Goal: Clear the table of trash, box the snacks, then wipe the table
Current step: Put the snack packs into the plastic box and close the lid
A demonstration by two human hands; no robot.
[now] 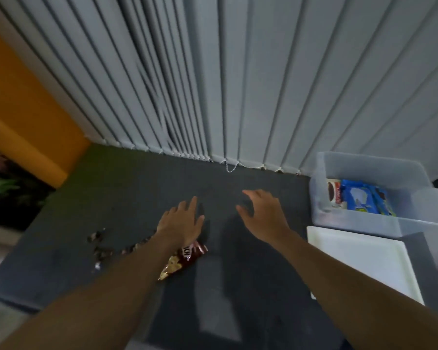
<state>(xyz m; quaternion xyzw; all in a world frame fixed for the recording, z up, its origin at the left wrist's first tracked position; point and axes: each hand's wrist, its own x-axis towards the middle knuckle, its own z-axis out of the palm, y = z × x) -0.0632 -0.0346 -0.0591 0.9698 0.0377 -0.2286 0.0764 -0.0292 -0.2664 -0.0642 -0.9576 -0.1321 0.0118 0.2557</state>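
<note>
I see my left hand (181, 219) and right hand (262, 215) apart, fingers spread, holding nothing, left of the clear plastic box (359, 224), like the brown foil snack wrapper (185, 258).

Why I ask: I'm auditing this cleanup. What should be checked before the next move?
1. Left hand free: ok, open, holding nothing.
2. Right hand free: ok, open.
3. Brown wrapper reachable: ok, partly hidden by left forearm.
4. Wrapper empty or full: cannot tell.
5. Scraps cleared: not ok, scattered on table.
6. Clear box open: ok, white lid lies beside it.
</note>
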